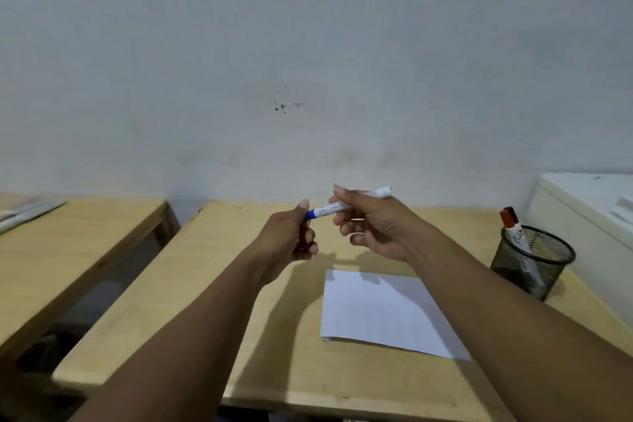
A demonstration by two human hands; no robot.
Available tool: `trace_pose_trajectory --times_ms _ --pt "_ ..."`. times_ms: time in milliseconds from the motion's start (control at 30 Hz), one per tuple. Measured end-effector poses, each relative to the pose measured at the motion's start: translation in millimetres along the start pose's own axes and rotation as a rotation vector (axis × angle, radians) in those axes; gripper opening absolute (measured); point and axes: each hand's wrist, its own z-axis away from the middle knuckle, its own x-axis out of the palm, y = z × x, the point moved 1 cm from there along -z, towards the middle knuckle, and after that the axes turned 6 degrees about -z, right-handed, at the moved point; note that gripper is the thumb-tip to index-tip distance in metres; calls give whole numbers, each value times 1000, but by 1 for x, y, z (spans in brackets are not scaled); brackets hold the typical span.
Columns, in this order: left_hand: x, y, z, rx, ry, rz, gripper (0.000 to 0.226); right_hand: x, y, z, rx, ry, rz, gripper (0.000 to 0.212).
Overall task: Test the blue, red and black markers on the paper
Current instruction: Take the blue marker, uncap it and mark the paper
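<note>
Blue marker (337, 206) is held in the air above the table (205, 284), the left hand (291, 238) closed on its blue end, the right hand (373, 226) closed on its white body. Paper (387, 312) lies just below. Far right, a mesh cup (534, 262) holds a red marker (513, 226).

The left hand (291, 238) covers most of the blue cap of the blue marker (337, 206); the right hand (373, 226) hides the barrel's middle, and its print is too small to read. In the mesh cup (534, 262) at right, the red marker (512, 224) shows only its upper part; other contents cannot be told. Blurred flat items (27, 211) at far left and the white unit (589, 202) at right are cut by the frame edges.
</note>
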Motion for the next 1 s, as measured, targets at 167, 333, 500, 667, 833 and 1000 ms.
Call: trace_pose_trajectory --times_ms 167,333,500,667,833,1000 --pt "-18 -12 -13 -5 95 41 45 -14 10 -11 -98 -44 -58 9" --pt "-53 -41 -19 247 181 -690 45 -52 5 -11 -85 -1 -138 24" --pt "-32 -68 -25 390 81 -1251 37 -41 49 -16 -101 180 -36 6" --pt "-27 -86 -26 507 116 -1266 43 -28 89 -19 -147 321 63 12" --pt "-27 -100 -28 553 212 -1177 53 -23 108 -19 -159 341 138 21" --pt "-27 -96 -23 518 211 -1112 56 -22 113 -19 -177 347 216 23"
